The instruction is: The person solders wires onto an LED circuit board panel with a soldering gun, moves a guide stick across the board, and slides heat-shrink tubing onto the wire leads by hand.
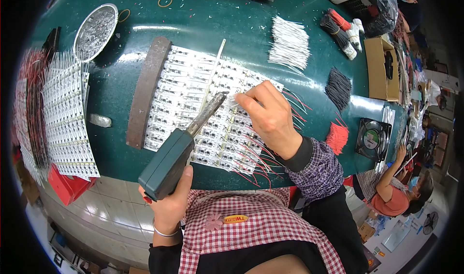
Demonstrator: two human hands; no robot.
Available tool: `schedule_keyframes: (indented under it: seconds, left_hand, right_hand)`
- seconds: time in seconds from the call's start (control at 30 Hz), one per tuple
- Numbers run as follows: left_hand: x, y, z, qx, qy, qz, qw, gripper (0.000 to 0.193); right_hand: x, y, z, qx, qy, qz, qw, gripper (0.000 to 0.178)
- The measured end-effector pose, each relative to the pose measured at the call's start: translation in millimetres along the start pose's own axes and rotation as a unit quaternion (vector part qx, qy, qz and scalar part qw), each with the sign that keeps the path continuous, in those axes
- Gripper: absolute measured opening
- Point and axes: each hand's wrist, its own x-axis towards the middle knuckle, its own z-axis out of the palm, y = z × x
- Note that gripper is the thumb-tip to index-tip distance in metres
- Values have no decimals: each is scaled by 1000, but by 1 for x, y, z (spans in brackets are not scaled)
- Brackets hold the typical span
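In my left hand is a soldering gun with a dark green body, my fingers closed round its grip. Its metal barrel slants up and away to the right, over a panel of small white circuit boards. Close to the barrel's dark tip, my right hand is closed in a pinch above the boards; what lies between the fingertips is too small to make out. Red, black and white wires stick out along the panel's right side. A thin pale strip lies across the boards.
A brown bar lies along the panel's left edge. Wired panels stand at left, near a metal bowl. White wires, black wires, red wires and a fan lie right. A co-worker sits beyond.
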Motion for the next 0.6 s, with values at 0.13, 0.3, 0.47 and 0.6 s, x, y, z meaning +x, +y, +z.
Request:
schedule_keyframes:
  seconds: [0.13, 0.3, 0.47, 0.6]
  left_hand:
    - [-1, 3, 0, -7, 13, -7, 1000, 21]
    - [-3, 3, 0, -17, 19, -8, 1000, 20]
    - [-5, 2, -2, -8, 23, 0, 1000, 20]
    - [-7, 1, -5, -10, 7, -21, 1000, 21]
  right_hand:
    - [0, 1, 2, -5, 21, -8, 1000, 27]
    - [-4, -1, 1, -11, 35, -22, 999, 28]
    - [-8, -7, 1, 15, 25, -28, 999, 28]
    - [-11, -5, 3, 26, 19, -19, 999, 28]
